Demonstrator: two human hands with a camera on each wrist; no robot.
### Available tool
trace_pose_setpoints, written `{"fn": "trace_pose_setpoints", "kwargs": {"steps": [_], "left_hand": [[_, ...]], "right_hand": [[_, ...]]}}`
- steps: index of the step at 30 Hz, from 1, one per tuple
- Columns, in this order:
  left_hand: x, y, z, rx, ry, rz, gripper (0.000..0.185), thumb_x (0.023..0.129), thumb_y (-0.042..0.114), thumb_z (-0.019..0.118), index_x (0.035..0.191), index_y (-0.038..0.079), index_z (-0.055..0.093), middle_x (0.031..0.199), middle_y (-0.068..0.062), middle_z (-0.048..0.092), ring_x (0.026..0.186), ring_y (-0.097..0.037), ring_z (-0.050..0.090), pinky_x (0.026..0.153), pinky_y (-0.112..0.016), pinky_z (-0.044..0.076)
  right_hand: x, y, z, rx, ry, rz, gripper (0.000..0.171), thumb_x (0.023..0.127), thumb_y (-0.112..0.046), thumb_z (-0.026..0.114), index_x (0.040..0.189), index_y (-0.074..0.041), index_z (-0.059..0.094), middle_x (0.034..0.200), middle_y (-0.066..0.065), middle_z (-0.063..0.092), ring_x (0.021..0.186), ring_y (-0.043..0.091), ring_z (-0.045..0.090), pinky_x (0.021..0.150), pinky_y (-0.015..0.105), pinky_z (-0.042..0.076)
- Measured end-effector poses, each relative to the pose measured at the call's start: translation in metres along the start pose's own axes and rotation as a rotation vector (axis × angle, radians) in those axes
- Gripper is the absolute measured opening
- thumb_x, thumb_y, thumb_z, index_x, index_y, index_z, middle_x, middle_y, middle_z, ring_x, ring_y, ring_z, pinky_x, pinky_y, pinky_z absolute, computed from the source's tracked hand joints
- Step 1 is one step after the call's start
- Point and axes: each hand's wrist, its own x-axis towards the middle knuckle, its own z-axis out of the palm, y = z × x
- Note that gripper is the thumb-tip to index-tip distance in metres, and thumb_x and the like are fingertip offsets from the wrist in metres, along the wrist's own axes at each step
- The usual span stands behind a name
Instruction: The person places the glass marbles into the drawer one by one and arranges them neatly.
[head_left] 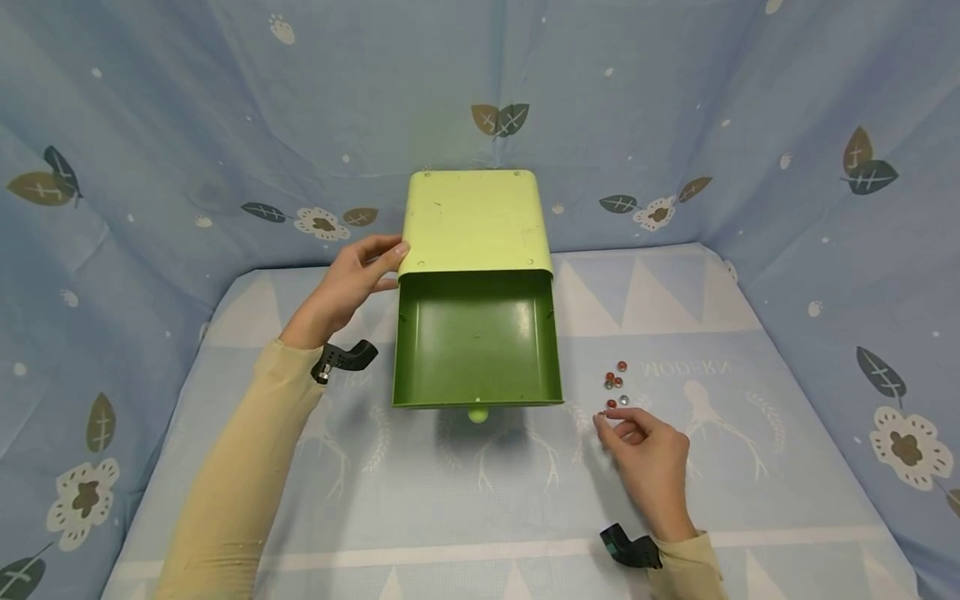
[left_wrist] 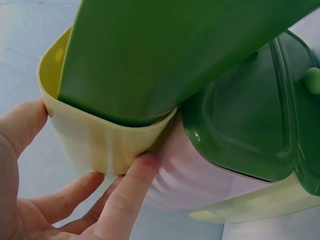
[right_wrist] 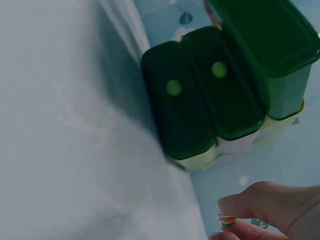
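Note:
In the head view a drawer box with a yellow-green top stands at the middle, its green top drawer pulled out and bare inside. My left hand holds the casing at its left side; in the left wrist view the thumb and fingertips press against the pale casing. To the right of the drawer, my right hand pinches a small glass marble between thumb and fingers. It looks clear with orange and green in it. Several more small red and silvery marbles lie just beyond this hand.
Below the open drawer, two more green drawers with round knobs are pushed in. The light-green knob of the top drawer juts toward me. A patterned cloth covers the table, and a blue curtain hangs behind and at both sides.

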Motion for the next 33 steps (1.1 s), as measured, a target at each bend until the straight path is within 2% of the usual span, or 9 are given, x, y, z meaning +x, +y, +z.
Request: {"fn": "trace_pose_setpoints", "kwargs": {"steps": [12,26,33], "left_hand": [[-0.002,0.002,0.0,0.003,0.005,-0.009,0.075,0.113,0.046,0.062,0.169,0.004,0.036,0.169,-0.016,0.039,0.148,-0.033,0.047,0.12,-0.046,0.05],[-0.001,0.002,0.0,-0.003,0.003,-0.003,0.074,0.113,0.045,0.062,0.169,0.004,0.037,0.168,-0.016,0.04,0.148,-0.033,0.048,0.119,-0.046,0.05],[0.0,0.002,0.0,-0.002,0.004,-0.005,0.074,0.113,0.046,0.062,0.169,0.004,0.038,0.167,-0.016,0.04,0.148,-0.033,0.048,0.119,-0.046,0.051]], "right_hand": [[0.001,-0.032,-0.017,0.021,0.013,-0.052,0.009,0.089,-0.012,0.095,0.094,-0.01,0.088,0.067,-0.008,0.069,0.056,0.01,0.059,0.052,0.015,0.044],[0.005,-0.059,-0.037,0.205,-0.053,0.016,0.008,0.093,-0.015,0.092,0.099,-0.013,0.087,0.078,0.002,0.073,0.066,0.019,0.062,0.057,0.019,0.051],[0.008,-0.068,-0.04,0.236,-0.072,-0.014,0.008,0.095,-0.014,0.09,0.103,-0.013,0.087,0.081,0.002,0.074,0.068,0.02,0.063,0.059,0.02,0.052]]}}
